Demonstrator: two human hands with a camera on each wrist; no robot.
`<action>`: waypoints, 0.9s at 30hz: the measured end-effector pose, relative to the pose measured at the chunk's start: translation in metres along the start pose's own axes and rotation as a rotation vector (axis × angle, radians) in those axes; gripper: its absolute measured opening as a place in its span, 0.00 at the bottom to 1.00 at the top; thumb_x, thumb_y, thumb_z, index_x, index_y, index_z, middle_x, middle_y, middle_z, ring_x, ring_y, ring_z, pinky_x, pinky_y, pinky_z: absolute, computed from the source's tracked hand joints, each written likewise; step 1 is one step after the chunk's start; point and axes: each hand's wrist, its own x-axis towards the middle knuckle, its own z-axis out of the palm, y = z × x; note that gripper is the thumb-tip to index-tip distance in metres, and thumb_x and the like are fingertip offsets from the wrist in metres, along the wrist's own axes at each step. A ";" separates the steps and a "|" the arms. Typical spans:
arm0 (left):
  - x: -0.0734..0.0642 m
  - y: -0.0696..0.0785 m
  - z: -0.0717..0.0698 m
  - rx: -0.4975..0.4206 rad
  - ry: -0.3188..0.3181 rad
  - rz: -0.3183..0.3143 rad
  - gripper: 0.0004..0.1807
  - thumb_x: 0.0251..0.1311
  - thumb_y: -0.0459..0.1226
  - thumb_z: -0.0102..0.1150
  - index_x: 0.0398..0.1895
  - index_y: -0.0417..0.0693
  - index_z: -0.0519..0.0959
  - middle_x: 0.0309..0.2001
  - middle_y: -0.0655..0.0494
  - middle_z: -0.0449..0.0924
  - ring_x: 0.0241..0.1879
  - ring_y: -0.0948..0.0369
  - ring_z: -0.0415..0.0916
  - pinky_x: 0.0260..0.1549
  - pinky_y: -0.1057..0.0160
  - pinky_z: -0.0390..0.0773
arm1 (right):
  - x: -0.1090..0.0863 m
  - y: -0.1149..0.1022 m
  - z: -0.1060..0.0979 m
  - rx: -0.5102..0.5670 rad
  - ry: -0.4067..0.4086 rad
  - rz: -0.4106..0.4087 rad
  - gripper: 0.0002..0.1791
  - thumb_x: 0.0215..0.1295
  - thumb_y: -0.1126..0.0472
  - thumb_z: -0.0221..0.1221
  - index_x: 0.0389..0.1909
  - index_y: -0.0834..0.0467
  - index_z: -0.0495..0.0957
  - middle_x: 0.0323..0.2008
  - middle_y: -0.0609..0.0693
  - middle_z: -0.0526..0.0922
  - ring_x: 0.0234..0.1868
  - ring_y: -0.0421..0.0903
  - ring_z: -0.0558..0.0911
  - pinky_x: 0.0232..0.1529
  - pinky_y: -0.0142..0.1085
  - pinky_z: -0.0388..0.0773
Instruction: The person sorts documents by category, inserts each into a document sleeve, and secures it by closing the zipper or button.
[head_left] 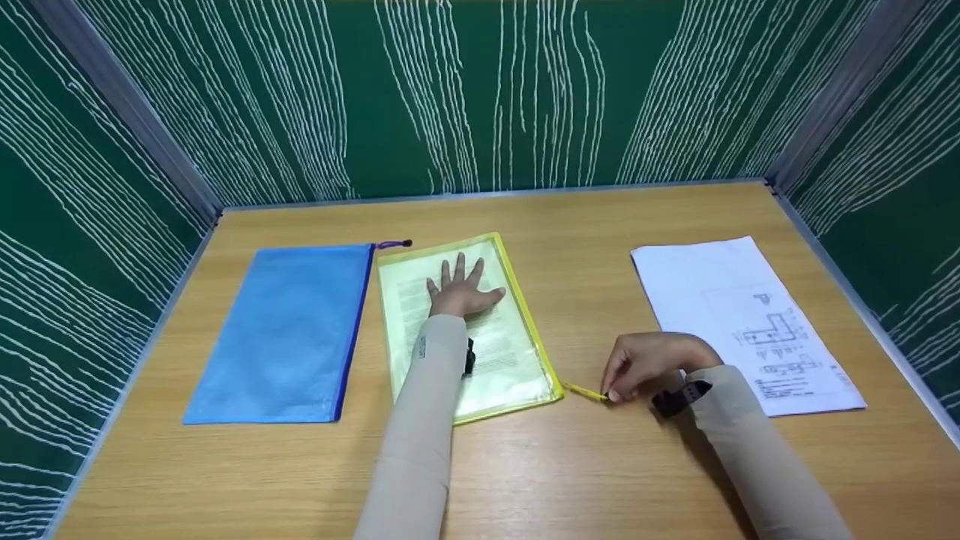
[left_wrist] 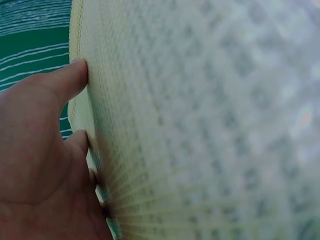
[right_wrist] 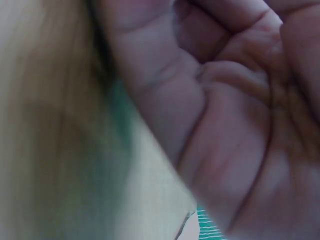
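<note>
A clear zip pouch with yellow edging (head_left: 532,330) lies in the middle of the table, a printed sheet showing through it. My left hand (head_left: 461,295) rests flat on its upper part, fingers spread. In the left wrist view, the thumb and fingertips of that hand (left_wrist: 45,140) touch the mesh-textured face of the pouch (left_wrist: 150,100). At the pouch's near right corner, my right hand (head_left: 649,364) pinches the end of the yellow zip pull cord (head_left: 585,391), which is stretched out to the right. The right wrist view shows only the curled palm and fingers (right_wrist: 225,115).
To the left lies a blue zip pouch (head_left: 285,337) with a purple pull cord (head_left: 394,244) pointing toward the yellow pouch. White sheets (head_left: 697,277) with a technical drawing lie on the right, beside my right wrist. Green walls (head_left: 480,97) with white lines enclose the wooden table (head_left: 525,480).
</note>
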 end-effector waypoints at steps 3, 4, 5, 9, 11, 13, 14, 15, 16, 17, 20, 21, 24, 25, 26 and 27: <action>0.001 -0.001 0.001 -0.002 -0.011 -0.004 0.44 0.62 0.65 0.44 0.77 0.68 0.40 0.78 0.58 0.23 0.75 0.50 0.16 0.69 0.38 0.24 | 0.000 0.001 0.003 0.017 -0.016 0.000 0.07 0.57 0.64 0.65 0.35 0.61 0.88 0.24 0.45 0.85 0.22 0.33 0.77 0.25 0.24 0.74; 0.001 0.000 0.001 -0.003 -0.012 -0.004 0.44 0.62 0.65 0.44 0.77 0.68 0.40 0.78 0.58 0.22 0.75 0.50 0.16 0.69 0.38 0.24 | -0.001 0.001 0.004 0.022 -0.019 0.000 0.07 0.57 0.65 0.65 0.35 0.61 0.88 0.24 0.46 0.85 0.22 0.33 0.77 0.26 0.24 0.74; 0.001 0.000 0.000 -0.002 -0.013 -0.003 0.44 0.62 0.65 0.44 0.77 0.68 0.40 0.78 0.58 0.22 0.75 0.50 0.16 0.69 0.38 0.24 | -0.001 0.001 0.004 0.024 -0.022 0.007 0.07 0.57 0.65 0.65 0.35 0.61 0.88 0.24 0.46 0.85 0.22 0.33 0.77 0.26 0.24 0.75; 0.001 0.001 0.000 -0.002 -0.010 0.003 0.44 0.62 0.65 0.44 0.77 0.68 0.40 0.78 0.57 0.23 0.75 0.49 0.17 0.69 0.37 0.25 | -0.002 -0.002 0.006 0.038 -0.056 0.056 0.07 0.56 0.67 0.64 0.35 0.60 0.88 0.26 0.48 0.87 0.22 0.34 0.78 0.26 0.25 0.76; 0.000 0.001 0.000 -0.002 -0.007 0.008 0.44 0.62 0.65 0.44 0.77 0.67 0.41 0.78 0.57 0.23 0.75 0.49 0.17 0.69 0.37 0.25 | -0.002 -0.003 0.006 0.041 -0.074 0.083 0.07 0.56 0.68 0.64 0.34 0.60 0.88 0.27 0.50 0.87 0.22 0.34 0.79 0.25 0.25 0.76; 0.000 0.002 0.000 -0.004 -0.003 0.011 0.44 0.62 0.65 0.44 0.77 0.67 0.41 0.78 0.56 0.24 0.75 0.49 0.17 0.69 0.37 0.25 | -0.002 -0.003 0.007 0.043 -0.082 0.100 0.07 0.55 0.69 0.64 0.34 0.60 0.88 0.28 0.51 0.87 0.22 0.34 0.79 0.25 0.25 0.76; 0.000 0.002 0.000 -0.005 -0.002 0.010 0.44 0.62 0.65 0.44 0.77 0.67 0.41 0.78 0.57 0.24 0.75 0.49 0.18 0.69 0.37 0.25 | -0.003 -0.003 0.007 0.043 -0.079 0.104 0.07 0.55 0.69 0.64 0.34 0.60 0.88 0.28 0.51 0.87 0.22 0.35 0.79 0.25 0.25 0.76; -0.001 0.003 0.000 -0.005 -0.001 0.011 0.44 0.62 0.65 0.45 0.77 0.67 0.41 0.78 0.57 0.24 0.75 0.49 0.18 0.69 0.37 0.25 | -0.003 -0.003 0.007 0.042 -0.074 0.106 0.08 0.55 0.70 0.63 0.34 0.60 0.88 0.27 0.51 0.87 0.22 0.35 0.79 0.25 0.25 0.76; -0.001 0.003 0.000 -0.006 0.002 0.010 0.44 0.62 0.65 0.45 0.77 0.67 0.41 0.78 0.57 0.24 0.75 0.49 0.18 0.69 0.37 0.25 | -0.003 -0.004 0.007 0.043 -0.068 0.107 0.08 0.55 0.70 0.63 0.34 0.60 0.88 0.27 0.52 0.87 0.22 0.35 0.79 0.25 0.25 0.76; -0.001 0.003 0.000 -0.006 0.002 0.008 0.44 0.62 0.65 0.45 0.77 0.67 0.41 0.78 0.57 0.24 0.75 0.49 0.18 0.69 0.37 0.25 | -0.003 -0.004 0.007 0.043 -0.062 0.107 0.08 0.55 0.70 0.63 0.34 0.60 0.88 0.27 0.51 0.87 0.21 0.35 0.78 0.24 0.26 0.76; -0.001 0.002 0.000 0.000 0.003 0.002 0.44 0.62 0.65 0.45 0.77 0.68 0.41 0.78 0.57 0.24 0.75 0.49 0.17 0.69 0.37 0.25 | -0.002 -0.004 0.007 0.042 -0.049 0.103 0.09 0.54 0.71 0.62 0.33 0.60 0.88 0.25 0.49 0.86 0.21 0.36 0.77 0.23 0.26 0.75; -0.001 0.002 0.000 0.004 0.005 0.001 0.44 0.62 0.65 0.45 0.77 0.68 0.41 0.78 0.57 0.24 0.75 0.49 0.18 0.69 0.37 0.25 | -0.002 -0.004 0.007 0.040 -0.048 0.101 0.09 0.54 0.71 0.62 0.33 0.59 0.88 0.24 0.48 0.86 0.20 0.36 0.77 0.22 0.26 0.74; -0.001 0.002 0.001 0.016 0.008 -0.004 0.44 0.62 0.65 0.44 0.77 0.67 0.40 0.78 0.56 0.24 0.75 0.49 0.18 0.69 0.37 0.26 | -0.001 -0.005 0.007 0.035 -0.049 0.091 0.09 0.54 0.71 0.61 0.34 0.59 0.88 0.23 0.46 0.84 0.20 0.36 0.75 0.21 0.26 0.72; -0.001 0.002 0.001 0.020 0.009 -0.005 0.44 0.62 0.65 0.44 0.77 0.67 0.40 0.78 0.56 0.24 0.75 0.49 0.18 0.69 0.37 0.26 | -0.001 -0.004 0.007 0.032 -0.047 0.084 0.10 0.54 0.71 0.61 0.34 0.59 0.88 0.23 0.45 0.84 0.20 0.36 0.75 0.21 0.26 0.72; -0.001 0.002 0.001 0.023 0.009 -0.008 0.44 0.62 0.65 0.44 0.77 0.68 0.40 0.78 0.56 0.24 0.75 0.49 0.18 0.69 0.37 0.26 | -0.001 -0.004 0.007 0.031 -0.043 0.077 0.10 0.54 0.71 0.61 0.34 0.59 0.88 0.23 0.45 0.84 0.20 0.36 0.75 0.21 0.26 0.72; -0.001 0.002 0.002 0.027 0.011 -0.010 0.44 0.62 0.65 0.44 0.77 0.68 0.40 0.78 0.56 0.24 0.76 0.49 0.18 0.69 0.37 0.26 | -0.001 -0.004 0.008 0.031 -0.039 0.069 0.10 0.54 0.71 0.61 0.34 0.59 0.88 0.22 0.45 0.84 0.19 0.36 0.75 0.21 0.26 0.71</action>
